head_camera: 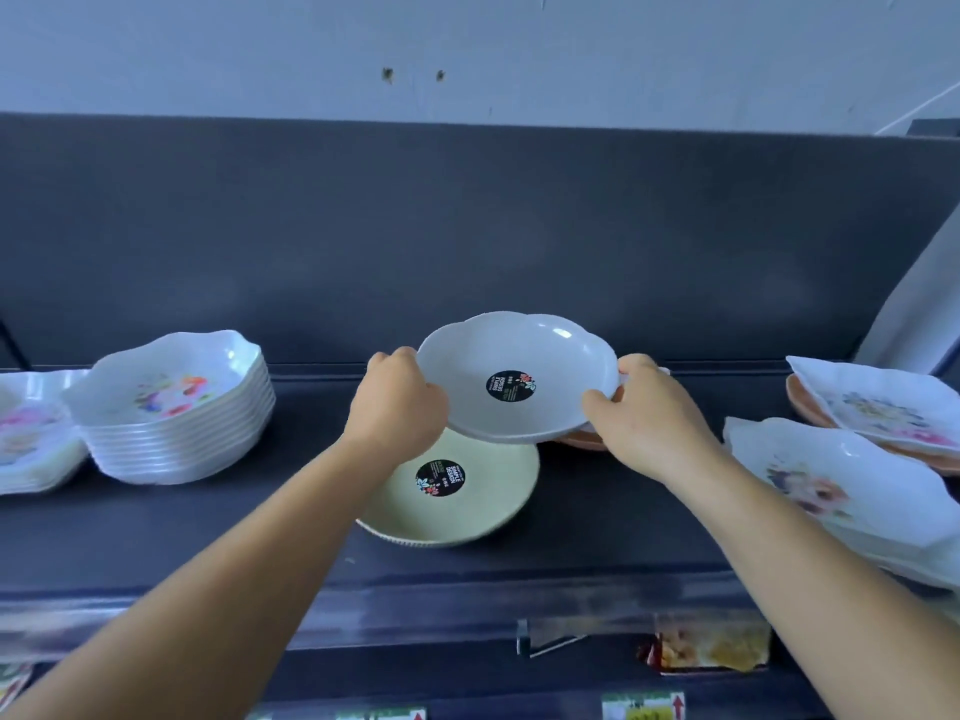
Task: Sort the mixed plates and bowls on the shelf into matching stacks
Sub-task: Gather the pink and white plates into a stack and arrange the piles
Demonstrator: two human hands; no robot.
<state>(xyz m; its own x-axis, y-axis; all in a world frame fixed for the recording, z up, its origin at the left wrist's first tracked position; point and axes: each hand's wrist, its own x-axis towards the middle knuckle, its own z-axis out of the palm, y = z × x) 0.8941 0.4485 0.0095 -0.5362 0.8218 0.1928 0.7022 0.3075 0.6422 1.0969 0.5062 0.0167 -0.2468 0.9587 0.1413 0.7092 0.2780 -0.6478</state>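
A grey scalloped bowl (540, 366) with a round black sticker is held above the dark shelf (208, 522). My left hand (397, 402) grips its left rim and my right hand (644, 413) grips its right rim. Below it, toward the front, a pale yellow bowl (488, 506) with the same black sticker rests on the shelf. A peach-coloured dish (582, 440) peeks out beneath the grey bowl at the right, mostly hidden. At the left stands a tall stack of white floral bowls (176, 407).
Flat floral plates (31, 439) lie at the far left. At the right, white floral plates (841, 491) and more behind them (883, 402) are piled loosely over orange ones. The shelf's dark back panel (467, 226) rises behind. Price labels (711, 646) line the front edge.
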